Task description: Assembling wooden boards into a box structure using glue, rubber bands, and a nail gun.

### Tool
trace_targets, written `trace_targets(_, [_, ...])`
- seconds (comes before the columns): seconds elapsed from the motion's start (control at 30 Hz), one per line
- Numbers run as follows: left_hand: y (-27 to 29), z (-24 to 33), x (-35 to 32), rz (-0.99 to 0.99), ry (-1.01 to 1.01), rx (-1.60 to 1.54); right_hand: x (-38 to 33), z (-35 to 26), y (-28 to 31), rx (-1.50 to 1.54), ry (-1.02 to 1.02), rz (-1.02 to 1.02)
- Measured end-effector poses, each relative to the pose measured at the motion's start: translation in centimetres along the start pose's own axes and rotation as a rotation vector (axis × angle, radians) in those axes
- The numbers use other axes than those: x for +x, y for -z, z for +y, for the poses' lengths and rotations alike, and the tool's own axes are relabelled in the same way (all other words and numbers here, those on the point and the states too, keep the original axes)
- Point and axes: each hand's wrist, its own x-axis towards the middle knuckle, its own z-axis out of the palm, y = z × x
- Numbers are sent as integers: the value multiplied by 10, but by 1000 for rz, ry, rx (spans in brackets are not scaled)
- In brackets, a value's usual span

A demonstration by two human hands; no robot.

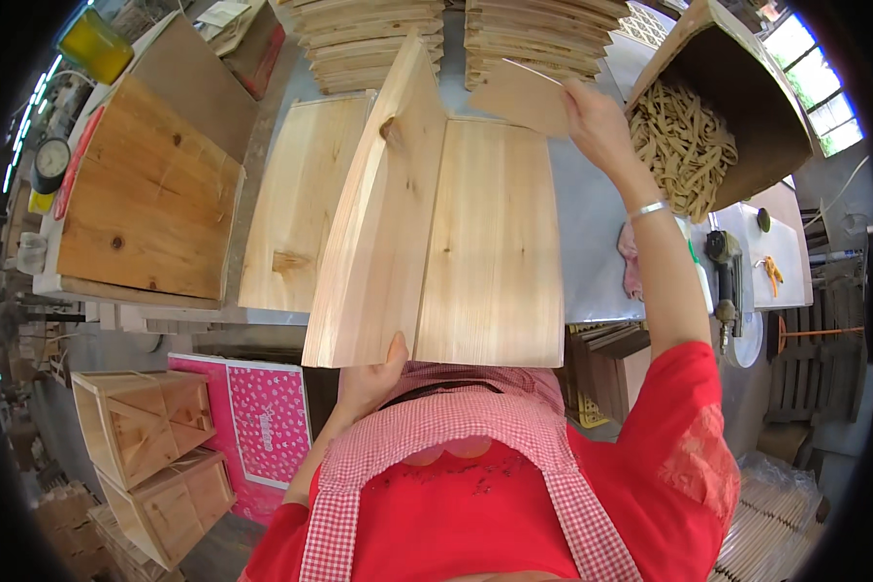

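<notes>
Pinching the near end at 7 o'clock, the left hand's [373,378] grip steadies a raised pine board [388,213] toward 11 o'clock; it should handle stiff, fairly light and smooth, best held by its edges. Its pale face shows lengthwise grain and dark knots. Past 1 o'clock, the right hand's [597,126] grip pinches a thin brown sheet [519,97].

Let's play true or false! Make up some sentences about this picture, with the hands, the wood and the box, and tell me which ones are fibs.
1. The left hand holds a wooden panel. True.
2. Both hands are on that panel. False: the right hand holds a thin brown sheet.
3. Tan strips lie inside a cardboard box. True.
4. The person's shirt is blue. False: the shirt is red.
5. Wooden crates stand on the person's left. True.
</notes>
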Motion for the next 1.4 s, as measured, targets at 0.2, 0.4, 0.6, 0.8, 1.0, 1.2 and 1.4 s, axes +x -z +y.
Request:
trace_targets(0.2, [5,4,2,-34,-5,104,34,-3,-30,-8,59,-75])
trace_targets(0.4, [5,-1,-1,-23,16,146,43,-12,-34,-69,76,-220])
trace_targets(0.6, [6,-3,-2,-9,-4,165,66,-2,-47,-74,60,-256])
trace_targets(0.8, [8,6,-8,-152,525,-197,82,-2,-56,-167,10,-272])
trace_targets(1.0, [4,-15,-20,-59,571,-313,79,-12,-54,-145,10,-198])
trace_targets(1.2, [-9,-17,-16,62,387,-374,79,-5,-62,-151,18,-130])
trace_targets(1.4, [8,6,6,-197,-67,231,76,-6,-61,-105,54,-127])
